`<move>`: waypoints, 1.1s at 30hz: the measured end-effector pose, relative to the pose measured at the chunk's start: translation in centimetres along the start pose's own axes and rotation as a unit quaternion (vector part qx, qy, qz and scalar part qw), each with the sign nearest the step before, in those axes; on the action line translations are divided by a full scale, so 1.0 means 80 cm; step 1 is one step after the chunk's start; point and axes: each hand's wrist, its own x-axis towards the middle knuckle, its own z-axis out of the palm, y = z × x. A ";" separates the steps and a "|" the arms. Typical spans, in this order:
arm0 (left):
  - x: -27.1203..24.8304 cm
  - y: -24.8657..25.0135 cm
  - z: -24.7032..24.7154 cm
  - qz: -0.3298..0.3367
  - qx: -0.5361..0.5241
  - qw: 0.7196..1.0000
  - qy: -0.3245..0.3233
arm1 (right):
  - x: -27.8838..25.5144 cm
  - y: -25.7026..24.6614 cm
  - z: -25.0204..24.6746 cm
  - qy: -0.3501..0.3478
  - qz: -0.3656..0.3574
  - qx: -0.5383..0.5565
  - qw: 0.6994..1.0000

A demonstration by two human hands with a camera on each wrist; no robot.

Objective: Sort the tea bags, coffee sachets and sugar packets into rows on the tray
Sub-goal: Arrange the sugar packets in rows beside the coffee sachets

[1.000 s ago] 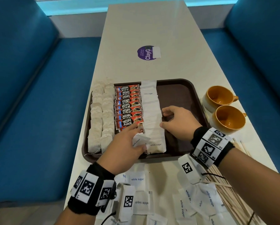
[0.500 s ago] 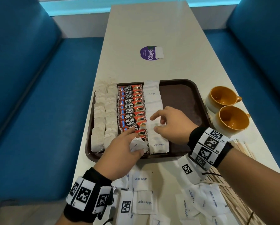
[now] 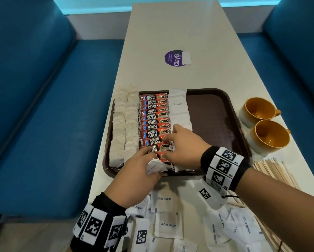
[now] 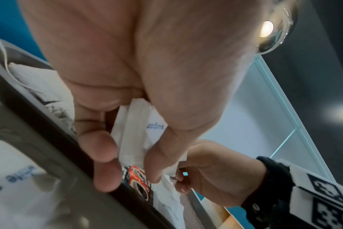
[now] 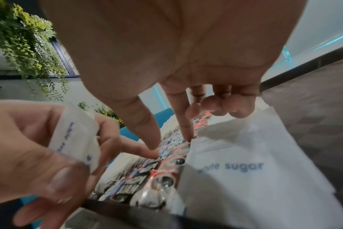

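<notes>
A brown tray [image 3: 216, 115] holds two columns of tea bags [image 3: 125, 128], a column of red coffee sachets [image 3: 152, 120] and a column of white sugar packets [image 3: 179, 110]. At the tray's near edge my left hand [image 3: 151, 160] pinches one sugar packet [image 3: 157, 168] [image 4: 135, 131] between thumb and fingers. My right hand [image 3: 169, 132] [image 5: 170, 139] lies over the near end of the sugar column. Its index fingertip touches the column's left edge, and its thumb touches the coffee sachets [image 5: 147, 178]. Its other fingers are curled and hold nothing.
Several loose sugar packets [image 3: 167, 224] lie on the table in front of the tray. To the right of the tray stand two orange cups [image 3: 256, 110] [image 3: 270, 137], with wooden stirrers [image 3: 272, 170] nearer me. A purple sticker [image 3: 176, 58] is farther up the table. Blue benches flank it.
My right hand has moved left, from the right side of the sugar column across to its left edge by the coffee sachets. My left hand still holds the same packet.
</notes>
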 end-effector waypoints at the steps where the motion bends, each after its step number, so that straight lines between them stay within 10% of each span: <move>1: 0.002 0.000 0.000 0.001 0.002 1.000 0.002 | 0.000 -0.001 0.001 0.001 -0.003 0.006 1.000; 33: -0.032 -0.019 0.003 -0.018 0.032 0.999 0.005 | -0.017 0.018 0.013 0.045 -0.022 0.076 0.996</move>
